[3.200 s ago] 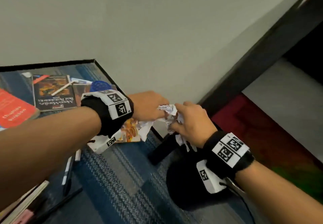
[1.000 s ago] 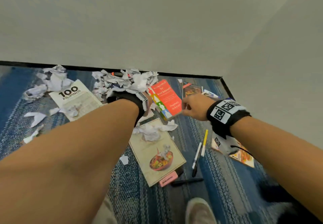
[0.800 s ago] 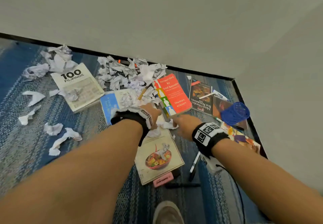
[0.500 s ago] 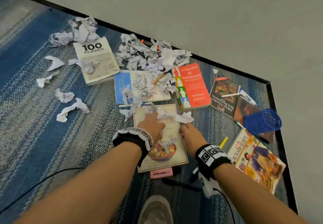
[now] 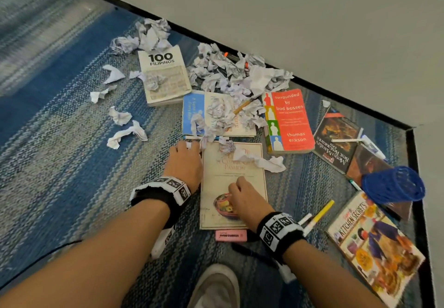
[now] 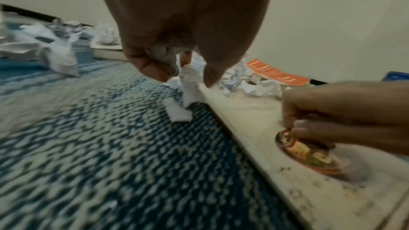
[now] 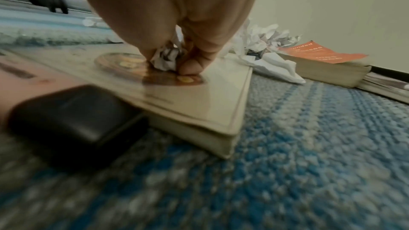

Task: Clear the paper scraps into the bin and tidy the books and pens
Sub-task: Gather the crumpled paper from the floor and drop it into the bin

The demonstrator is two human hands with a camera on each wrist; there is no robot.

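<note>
Crumpled paper scraps (image 5: 235, 77) lie heaped by the wall and over several books on the carpet. My left hand (image 5: 192, 145) is at the top left corner of the cream cookbook (image 5: 237, 170) and pinches a white scrap (image 6: 190, 80) between thumb and fingers. My right hand (image 5: 231, 187) rests on the cookbook's bowl picture and pinches a small crumpled scrap (image 7: 166, 59) against the cover. More scraps (image 5: 259, 159) lie on the cookbook's top. A yellow pen (image 5: 319, 216) and a white pen lie right of my right wrist. The bin is out of view.
Around the cookbook lie a red book (image 5: 288, 120), the "100 Filipinos" book (image 5: 165, 74), a blue and cream book (image 5: 192, 113) and "Kitchen Secrets" (image 5: 374, 242). A blue mesh pen holder (image 5: 394, 185) lies tipped at the right. A pink eraser (image 5: 230, 235) and my shoe (image 5: 216, 286) are near.
My view swung from the bin back to the mess. Both hands came down onto the cream cookbook; the left shifted to its top left corner, the right drew back to the bowl picture, each pinching a scrap.
</note>
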